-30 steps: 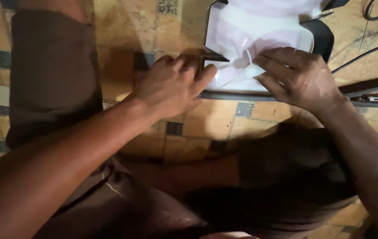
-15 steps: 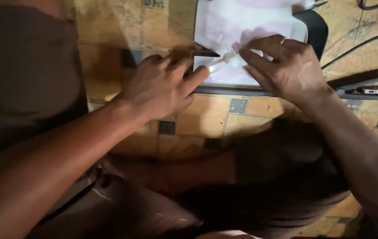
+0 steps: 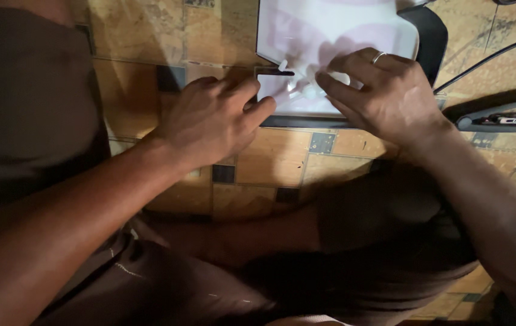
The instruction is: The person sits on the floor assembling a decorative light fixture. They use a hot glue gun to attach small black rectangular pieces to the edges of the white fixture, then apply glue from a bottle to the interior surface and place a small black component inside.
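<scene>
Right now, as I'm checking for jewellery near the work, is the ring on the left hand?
No, the ring sits on a finger of the right hand, which presses the white sheet.

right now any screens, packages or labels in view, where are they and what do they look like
Flat panel: on the tiled floor at the top centre, rectangular, dark-framed, with a glowing white to pale pink surface like a lit screen or white sheet; which, I cannot tell. The left hand rests at its lower left corner and the right hand presses small white bits on it.
No packages, labels or signs show.
</scene>
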